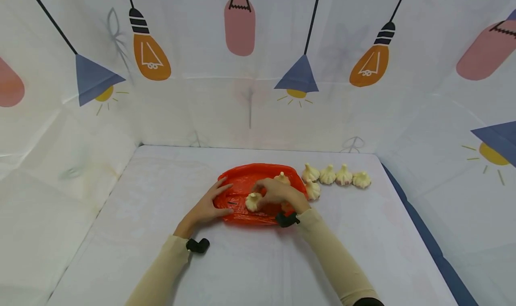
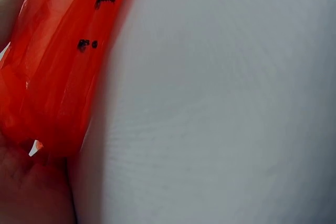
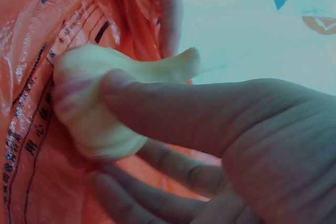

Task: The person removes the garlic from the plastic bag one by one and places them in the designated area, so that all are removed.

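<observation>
The left hand, spread wide, is touching the red bag at left, likely steadying it; the right hand is pinching a garlic bulb.

A person's two arms reach forward, slanting in toward each other. The cream-sleeved left forearm ends in the left hand, whose fingers I see spread and extended, the thumb well apart from them. The matching right forearm leads to the right hand, turned inward, knuckles up, fingers bent and thumb nearly straight, facing them in a pinching hold.
</observation>
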